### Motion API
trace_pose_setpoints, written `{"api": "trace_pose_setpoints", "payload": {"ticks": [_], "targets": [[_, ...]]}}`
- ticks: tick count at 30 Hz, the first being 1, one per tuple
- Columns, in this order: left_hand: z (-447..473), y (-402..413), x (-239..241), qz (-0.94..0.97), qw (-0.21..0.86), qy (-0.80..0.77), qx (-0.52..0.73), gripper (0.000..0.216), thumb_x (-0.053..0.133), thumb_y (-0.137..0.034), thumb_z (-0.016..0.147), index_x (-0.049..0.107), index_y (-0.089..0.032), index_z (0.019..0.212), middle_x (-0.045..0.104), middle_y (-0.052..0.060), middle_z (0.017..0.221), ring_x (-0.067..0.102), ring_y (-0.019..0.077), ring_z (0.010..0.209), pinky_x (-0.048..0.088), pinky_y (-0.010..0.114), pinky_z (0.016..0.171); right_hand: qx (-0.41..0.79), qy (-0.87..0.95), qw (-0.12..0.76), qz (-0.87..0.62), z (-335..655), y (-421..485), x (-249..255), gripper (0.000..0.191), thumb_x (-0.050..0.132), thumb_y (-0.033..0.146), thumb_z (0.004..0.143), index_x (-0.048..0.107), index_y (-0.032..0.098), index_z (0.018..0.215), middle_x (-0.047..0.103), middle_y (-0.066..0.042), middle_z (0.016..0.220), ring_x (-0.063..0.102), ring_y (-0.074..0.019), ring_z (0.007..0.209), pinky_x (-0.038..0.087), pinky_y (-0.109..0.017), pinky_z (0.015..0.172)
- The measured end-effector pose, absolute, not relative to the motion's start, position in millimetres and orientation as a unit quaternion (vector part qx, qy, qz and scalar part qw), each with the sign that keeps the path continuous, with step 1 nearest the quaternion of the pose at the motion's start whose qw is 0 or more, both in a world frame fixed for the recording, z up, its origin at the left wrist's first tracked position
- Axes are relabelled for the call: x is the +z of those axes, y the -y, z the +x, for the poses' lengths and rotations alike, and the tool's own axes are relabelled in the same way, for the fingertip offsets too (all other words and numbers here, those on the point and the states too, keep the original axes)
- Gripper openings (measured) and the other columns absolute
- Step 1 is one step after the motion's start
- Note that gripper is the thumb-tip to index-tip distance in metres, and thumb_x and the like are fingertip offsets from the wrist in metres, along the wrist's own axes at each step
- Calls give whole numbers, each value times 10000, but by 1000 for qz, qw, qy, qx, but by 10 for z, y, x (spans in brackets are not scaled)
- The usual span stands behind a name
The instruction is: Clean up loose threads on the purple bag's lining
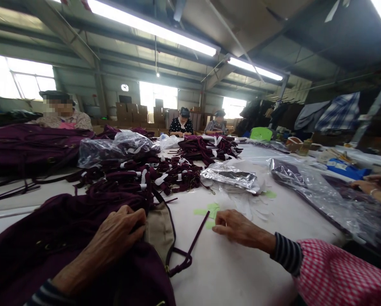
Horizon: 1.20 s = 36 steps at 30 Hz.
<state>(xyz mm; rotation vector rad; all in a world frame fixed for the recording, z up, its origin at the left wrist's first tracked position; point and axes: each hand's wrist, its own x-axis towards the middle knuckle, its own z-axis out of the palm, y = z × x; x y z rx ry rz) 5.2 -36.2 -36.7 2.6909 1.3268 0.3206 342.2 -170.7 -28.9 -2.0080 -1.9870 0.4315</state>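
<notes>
Nearest to me, my left hand [117, 238] lies on top of the purple bag [50, 250], which fills the near left of the worktop [241, 272]. Its fingers are curled and clench the fabric at the bag's opening, just beside the beige lining [160, 229]. A thin purple strap [193, 242] runs from the bag across the white surface toward the right.

My right hand [238, 227] rests on the worktop right of the strap, fingers bent, the tips touching the green slips [211, 210]. I cannot tell whether it pinches one or only touches it.

Beyond the slips lies a crumpled silver foil bag [230, 176]. Left of it sits a heap of purple straps with white tags [158, 174], and behind that a clear plastic bag [117, 146] of dark goods.

At the right edge a co-worker's hand [365, 185] rests on clear wrapping. At the far end two people [181, 123] sit at the worktop.
</notes>
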Motion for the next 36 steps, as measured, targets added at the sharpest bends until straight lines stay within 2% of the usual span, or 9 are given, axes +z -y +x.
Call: {"api": "trace_pose_setpoints", "payload": {"ticks": [3,5,11,14,18,23,28,33,36], "targets": [[43,378,-302,887,77,-445,92,241,420,-353,920,630,-236,943,550,55,912,563,247,826,362,372,770,88,700,83,-704,3326,1548,-382,65,580,165,810,569,173,747,591,-17,743,501,-150,689,310,-281,624],[33,393,-249,884,101,-449,88,216,427,-345,912,610,-232,927,553,50,912,558,245,846,358,362,765,109,696,87,-704,3283,1518,-389,100,549,113,760,540,172,680,583,-18,720,484,-137,652,294,-276,592],[-5,411,-202,880,149,-437,112,212,417,-346,939,587,-231,885,564,24,872,548,224,875,356,337,766,270,619,191,-712,3315,1569,-360,87,515,114,674,513,181,617,536,18,560,496,-113,490,311,-237,476],[-6,417,-224,880,142,-439,117,225,418,-354,949,605,-238,908,566,31,891,542,225,883,359,335,775,348,595,284,-666,3267,1594,-315,34,542,154,672,528,174,649,585,20,584,529,-102,486,332,-204,454],[36,444,-190,865,149,-465,111,244,423,-377,944,622,-242,902,563,39,902,536,229,875,350,346,769,465,565,340,-590,2926,1538,-139,69,594,218,710,603,152,728,601,23,516,438,-62,414,229,-167,404],[81,464,-106,848,185,-479,134,186,464,-314,882,611,-221,819,594,26,838,545,224,881,333,343,755,576,573,307,-496,2329,1281,-87,75,576,191,651,586,155,717,675,0,623,562,-83,433,263,-150,365],[71,448,-106,832,229,-480,161,157,502,-278,833,620,-206,758,635,15,802,559,213,861,331,324,722,609,578,227,-493,2085,1072,-136,55,550,218,619,545,165,632,615,18,553,464,-59,367,221,-155,326],[52,444,-151,835,222,-473,174,144,520,-275,843,628,-213,770,623,12,808,549,211,863,327,330,739,593,594,236,-490,2041,983,-155,71,565,228,600,557,160,617,575,24,535,454,-60,383,244,-161,345],[40,456,-177,838,214,-472,168,143,515,-272,869,619,-217,789,593,12,803,539,214,867,331,331,741,584,594,241,-498,2011,948,-203,68,575,228,604,542,169,613,501,53,467,438,-66,374,243,-163,346]]}}
